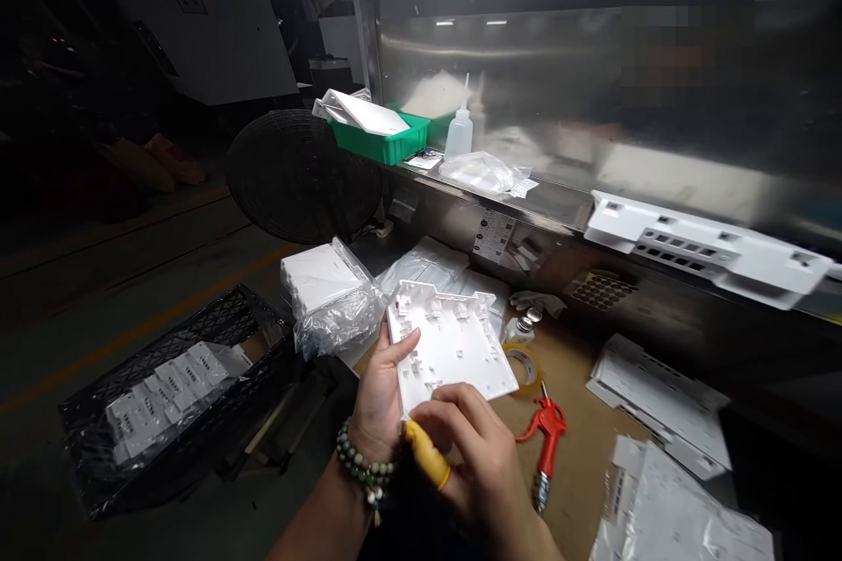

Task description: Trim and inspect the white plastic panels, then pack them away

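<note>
A white plastic panel [453, 355] with small moulded clips on its inner face is tilted up in front of me. My left hand [378, 386] grips its left edge, thumb over the inner face, a beaded bracelet [365, 465] on the wrist. At the panel's lower edge is my right hand [477, 447], its thumb in a yellow finger cot [427, 456] at the bottom left corner. The right fingers curl against that edge, closed on the panel. Just beyond lie a roll of yellow tape [524, 366] and a red air blow gun [547, 438] on the brown bench top.
Plastic-wrapped white parts [332, 289] stand behind my left hand. More white panels [664, 399] lie at right. A black crate [177, 403] holds bagged parts at left. On the metal shelf are a green bin [381, 145], a squeeze bottle [459, 136] and a long white panel [703, 245].
</note>
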